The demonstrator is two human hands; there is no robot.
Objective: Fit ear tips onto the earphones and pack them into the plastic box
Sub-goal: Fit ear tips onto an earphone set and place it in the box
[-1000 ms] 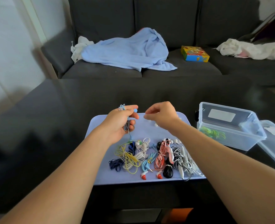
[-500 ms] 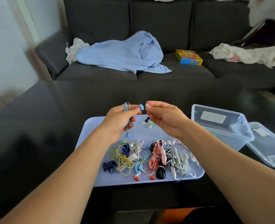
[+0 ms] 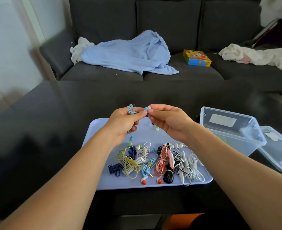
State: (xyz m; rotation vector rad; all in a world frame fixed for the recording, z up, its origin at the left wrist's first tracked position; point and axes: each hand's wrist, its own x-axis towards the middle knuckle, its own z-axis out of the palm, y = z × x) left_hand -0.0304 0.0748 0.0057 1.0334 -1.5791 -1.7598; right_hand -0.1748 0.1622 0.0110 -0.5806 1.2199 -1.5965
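Soft daylight, blurry edges, wide-angle distortion

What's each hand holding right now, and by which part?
Left hand grips the light-blue earphones' coiled cable, pinching one earbud. Right hand pinches a white ear tip against that earbud.

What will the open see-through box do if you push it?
The plastic box would probably slide easily: it looks thin-walled and nearly empty, so likely light. The dark table looks glossy, so little grip. Its broad flat base makes tipping unlikely.
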